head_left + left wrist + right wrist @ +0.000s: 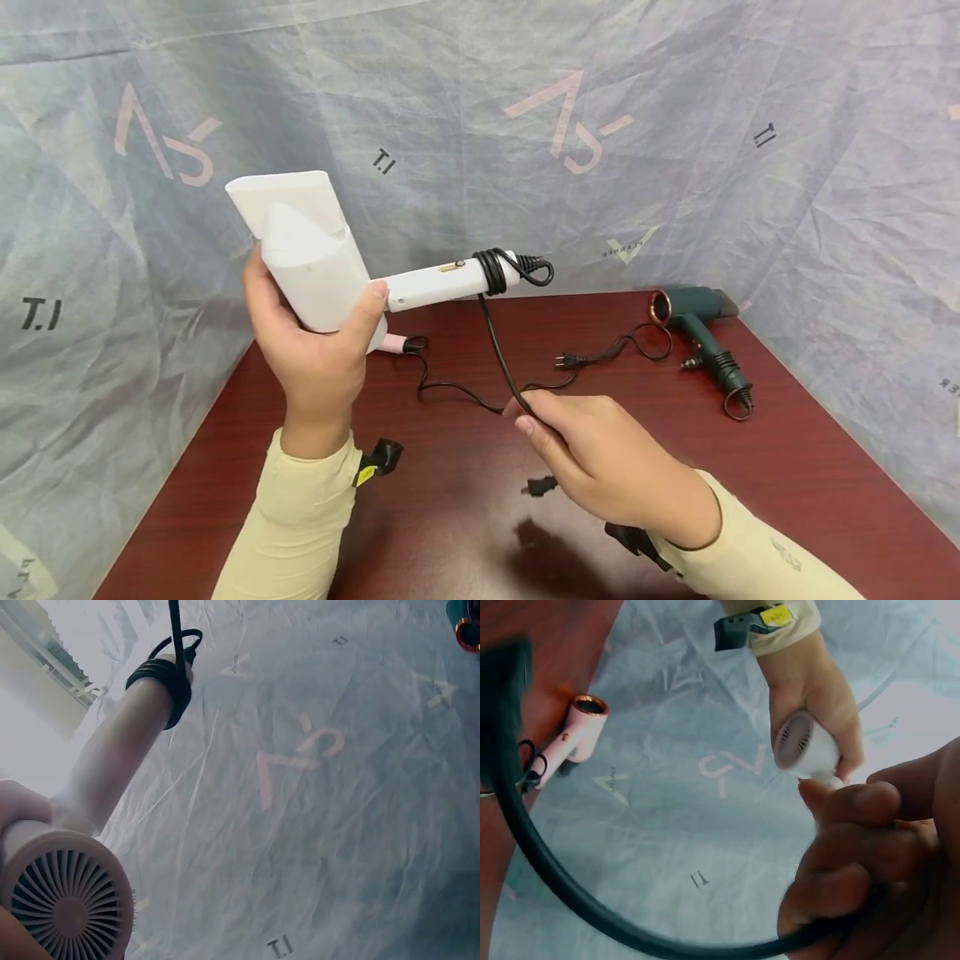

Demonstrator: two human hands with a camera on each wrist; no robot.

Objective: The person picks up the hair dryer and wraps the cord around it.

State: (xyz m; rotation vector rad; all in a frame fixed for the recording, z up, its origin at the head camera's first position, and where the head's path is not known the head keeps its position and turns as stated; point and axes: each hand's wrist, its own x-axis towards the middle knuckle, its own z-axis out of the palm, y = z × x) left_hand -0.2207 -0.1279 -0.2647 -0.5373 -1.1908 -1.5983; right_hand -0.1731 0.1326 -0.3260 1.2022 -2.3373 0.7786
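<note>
A white hair dryer (318, 279) is held up by my left hand (311, 367), its fingers and thumb curled round the barrel. The flat nozzle points up and left; the handle (431, 286) reaches out to the right. Several turns of black cord (491, 273) wrap the handle's end. Lower right, my right hand (618, 458) pinches the loose length of this cord between thumb and fingers. A black plug (540, 487) hangs below that hand. In the left wrist view, the round vented end (71, 907) of the dryer shows.
On the dark red table (450, 467), a green hair dryer (693, 329) with its cord wound on the handle lies at the right. A pink hair dryer (585, 727) lies farther left, mostly hidden in the head view. Another plug (572, 360) rests mid-table. Grey printed cloth (450, 100) surrounds the table.
</note>
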